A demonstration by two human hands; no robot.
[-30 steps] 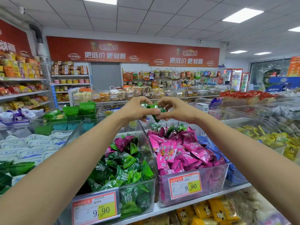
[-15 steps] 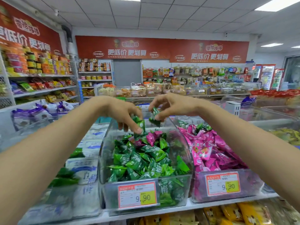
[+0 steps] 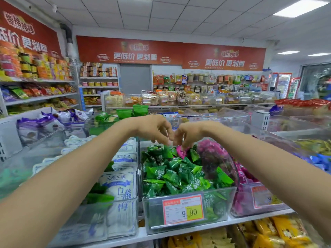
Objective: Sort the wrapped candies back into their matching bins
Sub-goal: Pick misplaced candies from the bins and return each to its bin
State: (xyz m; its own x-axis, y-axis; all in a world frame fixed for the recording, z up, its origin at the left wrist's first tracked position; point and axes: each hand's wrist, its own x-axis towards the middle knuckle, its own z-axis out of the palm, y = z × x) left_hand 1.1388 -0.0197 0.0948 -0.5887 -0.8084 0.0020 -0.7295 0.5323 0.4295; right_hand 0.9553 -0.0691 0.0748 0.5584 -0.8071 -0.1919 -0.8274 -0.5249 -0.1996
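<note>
Head camera, at a snack shop's sweets counter: three clear bins stand side by side on a white shelf. The middle bin is heaped with green candies and carries a price label reading 9.90. The bin to its right holds pink candies. The left bin holds white packets beside a few green ones.

One stray pink candy lies at the back of the middle bin among the green. Its long axis slants from far left to near right, with the far end hidden under fingertips.

Both arms reach over that bin, the hands almost meeting above its rear edge. The left hand hangs palm down, fingers loosely curled and slightly apart, nothing visible in them. The right hand has its fingers bunched downward onto the pink candy — through the blur it cannot be told whether they pinch it or only touch it.
</note>
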